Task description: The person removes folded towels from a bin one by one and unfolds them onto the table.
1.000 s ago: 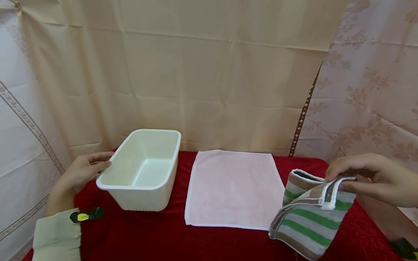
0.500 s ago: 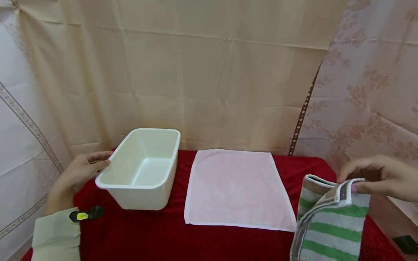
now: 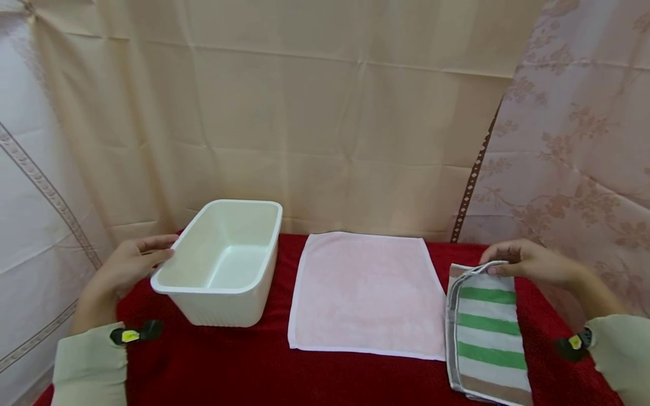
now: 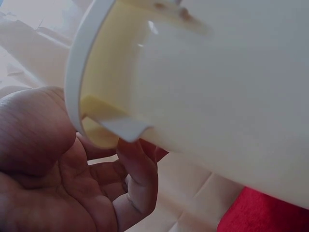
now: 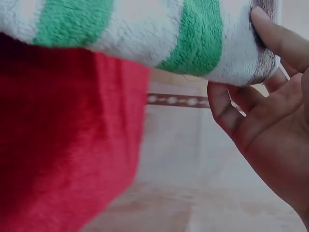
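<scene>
A cream plastic basin (image 3: 218, 307) stands at the left of the red-covered table. My left hand (image 3: 133, 262) holds its left side at the rim; in the left wrist view the fingers (image 4: 137, 186) curl beneath the rim lip. Over at the right, my right hand (image 3: 528, 262) pinches the far edge of a folded towel (image 3: 487, 332) with green, white and brown stripes. The right wrist view has the thumb (image 5: 280, 41) on top of the towel's edge and the other fingers below it. A pink towel (image 3: 368, 296) lies flat between the basin and the striped towel.
Red cloth (image 3: 284, 375) covers the table. Behind it hangs a beige curtain (image 3: 325, 124), with a floral curtain (image 3: 584, 158) at the right and a white one (image 3: 35, 225) at the left. The striped towel adjoins the pink towel's right edge.
The striped towel first went right, then came back left and lower, and now lies straighter beside the pink towel. My right hand moved with it. My left hand and the basin stayed put.
</scene>
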### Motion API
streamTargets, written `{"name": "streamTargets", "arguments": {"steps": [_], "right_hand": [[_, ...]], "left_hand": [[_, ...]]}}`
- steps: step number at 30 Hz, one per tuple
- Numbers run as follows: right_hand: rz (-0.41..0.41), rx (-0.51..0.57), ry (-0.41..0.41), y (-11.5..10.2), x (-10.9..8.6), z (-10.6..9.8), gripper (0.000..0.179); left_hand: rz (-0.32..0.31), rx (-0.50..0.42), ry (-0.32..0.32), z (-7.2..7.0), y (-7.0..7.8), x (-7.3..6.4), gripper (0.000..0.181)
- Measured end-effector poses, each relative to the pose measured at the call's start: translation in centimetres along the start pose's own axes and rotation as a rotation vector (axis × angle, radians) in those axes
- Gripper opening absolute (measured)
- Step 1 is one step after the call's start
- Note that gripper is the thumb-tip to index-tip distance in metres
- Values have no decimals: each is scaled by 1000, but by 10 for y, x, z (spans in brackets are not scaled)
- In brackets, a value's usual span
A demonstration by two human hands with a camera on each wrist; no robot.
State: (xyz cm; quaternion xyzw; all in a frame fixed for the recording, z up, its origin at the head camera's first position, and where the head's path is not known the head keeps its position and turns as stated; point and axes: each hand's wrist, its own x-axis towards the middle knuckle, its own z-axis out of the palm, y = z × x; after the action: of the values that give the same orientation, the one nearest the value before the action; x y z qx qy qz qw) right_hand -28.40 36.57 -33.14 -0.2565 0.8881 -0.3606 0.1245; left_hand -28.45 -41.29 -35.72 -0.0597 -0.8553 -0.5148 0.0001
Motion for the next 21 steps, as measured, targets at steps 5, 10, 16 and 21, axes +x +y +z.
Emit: {"name": "streamTargets", "arguments": {"steps": [5, 10, 16, 21], "right_hand": [[110, 0, 35, 25, 20, 9, 21], [157, 1, 44, 44, 34, 18, 24], [241, -13, 62, 61, 43, 31, 28], [266, -29, 63, 71, 47, 40, 29]], "left_hand": [[5, -17, -5, 0, -1, 1, 58], [9, -23, -1, 1, 0, 2, 58], [8, -28, -3, 2, 1, 3, 57], [-9, -3, 4, 1, 2, 2, 57]]}}
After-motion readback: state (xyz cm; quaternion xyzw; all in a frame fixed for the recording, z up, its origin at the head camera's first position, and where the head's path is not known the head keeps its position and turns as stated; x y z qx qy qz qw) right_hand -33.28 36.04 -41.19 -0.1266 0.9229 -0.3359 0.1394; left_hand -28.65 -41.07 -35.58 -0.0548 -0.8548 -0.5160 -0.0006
